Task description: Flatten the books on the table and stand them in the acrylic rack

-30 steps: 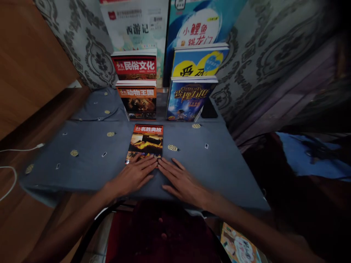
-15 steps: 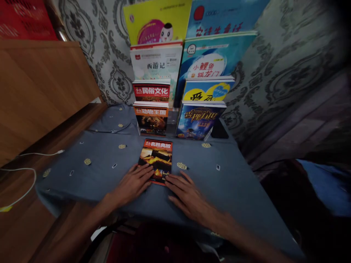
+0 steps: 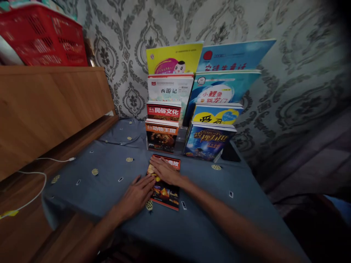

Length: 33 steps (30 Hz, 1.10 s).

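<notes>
A small book (image 3: 167, 197) with a dark cover and a red title strip lies flat on the cloth-covered table (image 3: 208, 226). My right hand (image 3: 164, 171) rests across the book's upper left part, fingers stretched out, hiding some of the title. At the book's left edge lies my left hand (image 3: 139, 193), its fingers extended and the tips touching the cover. Neither hand grips the book. Just behind it, a clear rack (image 3: 179, 140) holds books in two columns, with a lion-cover book (image 3: 161, 138) and a blue book (image 3: 207, 144) in front.
A wooden cabinet (image 3: 55, 109) carrying a red basket (image 3: 46, 36) stands at the left. Near it runs a white cable (image 3: 41, 188). A dark flat object (image 3: 230, 151) lies right of the rack. Patterned wallpaper (image 3: 175, 22) covers the wall behind.
My right hand has moved from the book's lower right corner to its upper left part. My left hand remains at the left edge. The camera view has tilted upward.
</notes>
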Motion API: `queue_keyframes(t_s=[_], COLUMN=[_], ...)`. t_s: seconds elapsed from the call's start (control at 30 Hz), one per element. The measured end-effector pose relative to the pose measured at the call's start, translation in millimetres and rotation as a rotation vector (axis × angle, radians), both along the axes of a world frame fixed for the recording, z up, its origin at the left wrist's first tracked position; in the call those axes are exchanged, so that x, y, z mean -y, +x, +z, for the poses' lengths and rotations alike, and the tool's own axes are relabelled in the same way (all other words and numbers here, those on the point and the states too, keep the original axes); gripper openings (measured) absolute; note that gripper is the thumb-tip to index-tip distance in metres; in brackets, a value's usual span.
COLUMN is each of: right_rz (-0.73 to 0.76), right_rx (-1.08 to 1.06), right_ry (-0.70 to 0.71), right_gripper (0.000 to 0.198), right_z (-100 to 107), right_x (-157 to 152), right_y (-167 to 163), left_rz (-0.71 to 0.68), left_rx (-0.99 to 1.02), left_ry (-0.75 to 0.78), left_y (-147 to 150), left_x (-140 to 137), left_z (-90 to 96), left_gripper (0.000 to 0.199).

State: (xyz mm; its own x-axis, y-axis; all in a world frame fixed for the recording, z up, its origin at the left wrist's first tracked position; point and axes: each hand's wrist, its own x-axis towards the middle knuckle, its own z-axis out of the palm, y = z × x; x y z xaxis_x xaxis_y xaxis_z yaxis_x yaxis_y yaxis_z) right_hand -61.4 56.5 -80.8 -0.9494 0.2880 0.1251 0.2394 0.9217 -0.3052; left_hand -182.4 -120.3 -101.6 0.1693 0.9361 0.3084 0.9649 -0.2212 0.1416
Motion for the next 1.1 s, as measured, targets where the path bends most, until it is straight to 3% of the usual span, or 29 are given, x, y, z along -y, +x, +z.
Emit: queue_keyframes(t_s=[0.2, 0.43, 0.57, 0.67, 0.77, 0.93, 1.1], right_rz=[-0.052, 0.13, 0.266, 0.292, 0.171, -0.301, -0.374], right_rx=[0.005, 0.006, 0.002, -0.021, -0.104, -0.145, -0.183], right_ry=[0.05, -0.018, -0.101, -0.164, -0.143, 0.0, 0.044], right_gripper=[0.051, 0.055, 0.061, 0.056, 0.052, 0.054, 0.054], right_z=[-1, 0, 7, 10, 5, -21, -42], right_x=[-4, 55, 93, 103, 92, 56, 44], right_y=[-12, 9, 34, 54, 69, 87, 95], left_rz=[-0.004, 0.243, 0.274, 0.254, 0.248, 0.246, 0.232], left_rx=[0.162, 0.56, 0.528, 0.409, 0.309, 0.266, 0.503], left_ry=[0.038, 0.189, 0.178, 0.166, 0.13, 0.056, 0.043], left_y=[-3, -25, -33, -36, -32, -16, -17], left_x=[1, -2, -10, -22, -37, -55, -65], left_z=[1.3, 9.4, 6.0, -0.9, -7.1, -10.4, -6.3], left_gripper=[0.041, 0.035, 0.033, 0.034, 0.036, 0.039, 0.039])
